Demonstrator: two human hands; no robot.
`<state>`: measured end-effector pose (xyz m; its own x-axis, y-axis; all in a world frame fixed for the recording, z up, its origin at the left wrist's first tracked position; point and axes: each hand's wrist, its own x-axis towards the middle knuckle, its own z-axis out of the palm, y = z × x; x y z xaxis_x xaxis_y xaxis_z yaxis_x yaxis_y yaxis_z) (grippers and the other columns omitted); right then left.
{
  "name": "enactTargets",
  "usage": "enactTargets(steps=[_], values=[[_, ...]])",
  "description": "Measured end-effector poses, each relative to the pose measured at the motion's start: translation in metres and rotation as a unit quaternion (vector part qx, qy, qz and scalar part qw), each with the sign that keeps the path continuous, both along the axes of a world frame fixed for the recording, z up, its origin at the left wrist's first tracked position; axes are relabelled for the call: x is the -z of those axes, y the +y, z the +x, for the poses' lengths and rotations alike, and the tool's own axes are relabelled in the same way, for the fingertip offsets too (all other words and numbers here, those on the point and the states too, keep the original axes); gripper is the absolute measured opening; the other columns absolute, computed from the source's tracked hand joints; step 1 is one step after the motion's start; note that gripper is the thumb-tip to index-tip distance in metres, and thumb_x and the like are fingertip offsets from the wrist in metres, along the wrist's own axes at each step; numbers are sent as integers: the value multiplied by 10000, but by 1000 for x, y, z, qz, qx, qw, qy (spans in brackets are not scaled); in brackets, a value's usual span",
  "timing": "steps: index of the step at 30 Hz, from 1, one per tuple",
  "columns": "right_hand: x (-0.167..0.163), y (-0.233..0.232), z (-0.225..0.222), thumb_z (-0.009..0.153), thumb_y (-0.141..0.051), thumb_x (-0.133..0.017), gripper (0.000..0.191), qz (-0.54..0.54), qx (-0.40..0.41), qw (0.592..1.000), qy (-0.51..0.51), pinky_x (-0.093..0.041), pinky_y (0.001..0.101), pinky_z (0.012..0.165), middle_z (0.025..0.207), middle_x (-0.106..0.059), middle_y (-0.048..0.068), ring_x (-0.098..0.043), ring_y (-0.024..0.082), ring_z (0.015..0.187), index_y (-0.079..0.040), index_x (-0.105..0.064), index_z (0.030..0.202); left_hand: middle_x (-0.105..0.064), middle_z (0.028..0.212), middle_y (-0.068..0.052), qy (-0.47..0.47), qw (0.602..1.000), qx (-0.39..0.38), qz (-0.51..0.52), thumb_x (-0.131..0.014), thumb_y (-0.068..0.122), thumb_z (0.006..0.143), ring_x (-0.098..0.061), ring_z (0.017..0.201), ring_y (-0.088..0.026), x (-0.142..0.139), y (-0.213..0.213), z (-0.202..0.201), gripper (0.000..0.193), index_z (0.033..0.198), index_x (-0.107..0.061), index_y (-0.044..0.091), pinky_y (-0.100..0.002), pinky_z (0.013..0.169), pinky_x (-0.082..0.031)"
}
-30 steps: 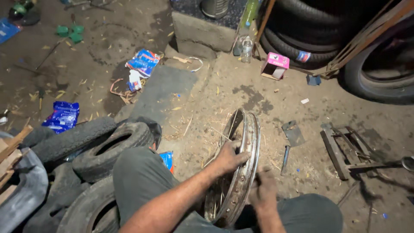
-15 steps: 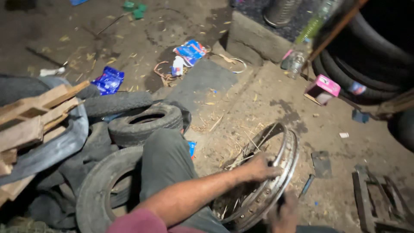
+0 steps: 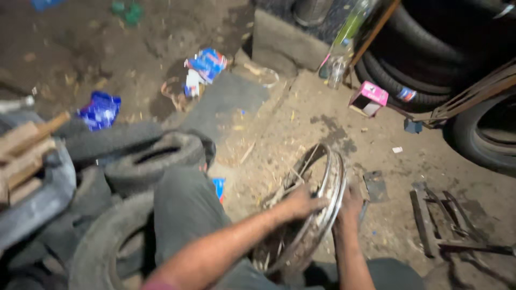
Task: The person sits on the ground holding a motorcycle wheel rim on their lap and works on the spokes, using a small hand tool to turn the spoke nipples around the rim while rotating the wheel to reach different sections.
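Work in hand: a bare spoked wheel rim (image 3: 314, 209) stands on its edge on the dirt floor (image 3: 301, 115), between the person's knees, leaning a little.
Left hand: the left hand (image 3: 298, 203) lies over the near side of the rim, fingers curled over its edge and gripping it.
Right hand: the right hand (image 3: 350, 204) is pressed on the far side of the rim, fingers closed about the edge, as far as the blur lets me see.
Rim: it carries no tyre; thin spokes (image 3: 285, 190) run inward, some looking bent or loose. The hub is hidden by the arms.
Done so far: judging by the bare metal, any tyre is already off, and the rim is steadied upright in both hands.
Left to do: whatever work on the spokes or rim follows does not look begun; neither hand holds a tool.
Around: old tyres (image 3: 153, 156) lie piled just beside the left leg. A flat metal piece (image 3: 375, 185) lies on the floor near the right hand, and a metal frame (image 3: 435, 215) rests further right. A small pink box (image 3: 368, 98) sits well apart, near the stacked tyres at the back.
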<state>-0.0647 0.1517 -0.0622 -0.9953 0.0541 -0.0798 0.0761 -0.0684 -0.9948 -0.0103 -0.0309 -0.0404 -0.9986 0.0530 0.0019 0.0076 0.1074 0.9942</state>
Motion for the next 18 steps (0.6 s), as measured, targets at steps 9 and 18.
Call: enactTargets(steps=[9,18], values=[[-21,-10,144,890,-107,-635,312,-53,-74,996,-13,-566,391,712,940,-732,125,-690,247,800,4,-661,1181,-780,973,-143,9,994,52,96,-715,277,908,-666,852,-175,-15,1,4,356,1135,-727,5,-385,808,-590],[-37,-23,15,983,-115,-610,382,-141,-44,987,-56,-552,371,748,1043,-703,140,-660,233,873,83,-621,1310,-772,989,-142,-28,999,31,3,-768,356,867,-727,888,-185,-43,-6,11,451,1163,-714,20,-378,855,-582]])
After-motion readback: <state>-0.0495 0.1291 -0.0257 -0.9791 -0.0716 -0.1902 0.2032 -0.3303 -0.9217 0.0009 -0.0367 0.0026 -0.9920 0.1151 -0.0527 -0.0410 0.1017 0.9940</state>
